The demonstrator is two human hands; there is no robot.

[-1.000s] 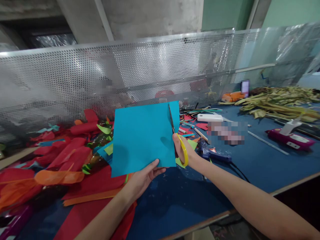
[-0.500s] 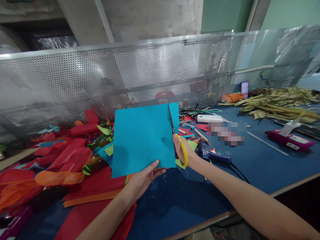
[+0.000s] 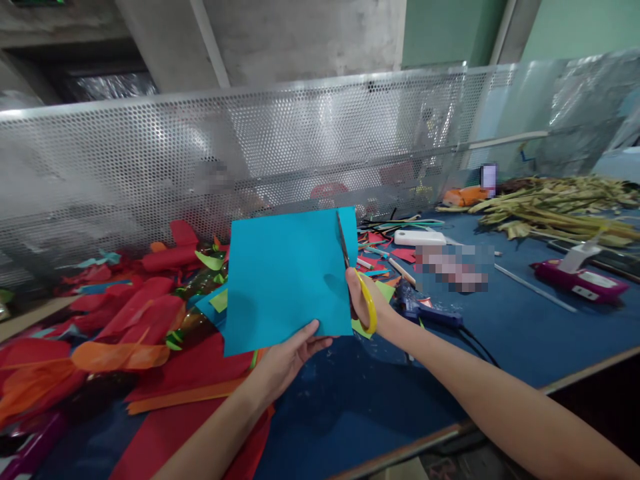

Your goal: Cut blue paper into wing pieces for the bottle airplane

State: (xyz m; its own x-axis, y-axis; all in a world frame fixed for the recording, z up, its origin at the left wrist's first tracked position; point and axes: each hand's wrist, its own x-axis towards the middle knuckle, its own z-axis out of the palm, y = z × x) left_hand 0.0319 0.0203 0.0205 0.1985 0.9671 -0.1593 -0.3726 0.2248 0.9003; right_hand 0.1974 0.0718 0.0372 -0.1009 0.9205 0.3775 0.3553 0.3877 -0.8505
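A sheet of turquoise paper (image 3: 285,280) is held up above the blue table. My left hand (image 3: 290,353) grips its lower edge, thumb on the near face and fingers behind. Yellow-handled scissors (image 3: 369,303) are in my right hand (image 3: 361,299), at the sheet's right side. One dark blade lies across the front of the paper near its right edge, pointing up towards the top corner. The other blade is hidden, and a narrow strip of the sheet curls to the right of the scissors.
Red and orange paper pieces (image 3: 150,313) heap up on the left. To the right lie a dark blue glue gun (image 3: 430,310), a white case (image 3: 419,237), a purple tool (image 3: 580,280) and dried stalks (image 3: 550,200). A perforated metal screen (image 3: 290,140) stands behind the table (image 3: 340,407).
Almost nothing differs. The turquoise sheet's left edge has shifted very slightly to the right; both hands and the scissors stay in place.
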